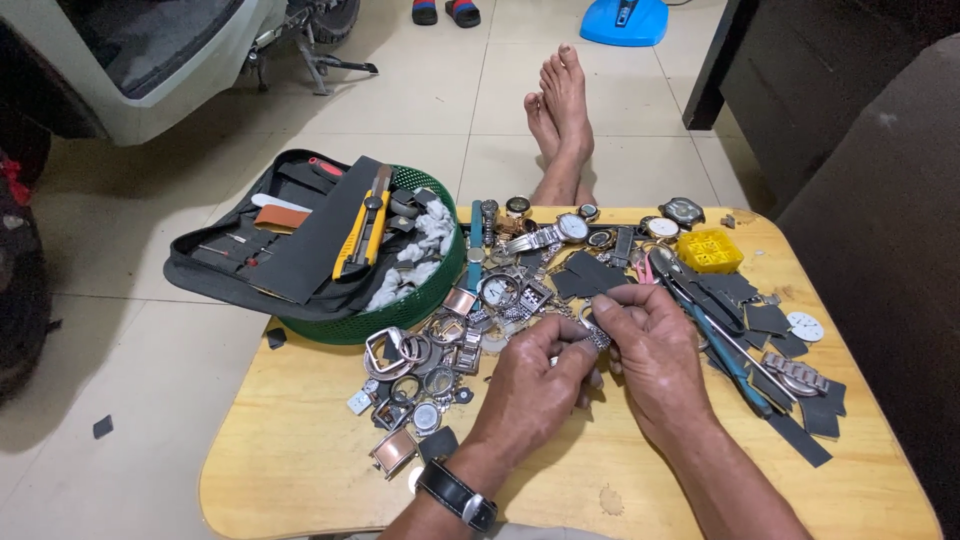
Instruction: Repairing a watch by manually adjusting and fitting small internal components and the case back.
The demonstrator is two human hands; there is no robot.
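Slippage looks the likeliest trouble: the short silver metal watch-band piece [597,338] is held only by fingertips above the crowded yellow wooden surface [300,450], and would vanish among the scattered watch cases [440,350] if dropped. Left hand [533,385] and right hand [650,345] meet knuckles up, wrists low, fingers of both pressed together, pinching the piece between them

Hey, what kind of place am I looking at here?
Probably a home watch-repair spot on a tiled floor: a low wooden table heaped with watch cases, an open tool pouch, and both hands working a metal watch band.
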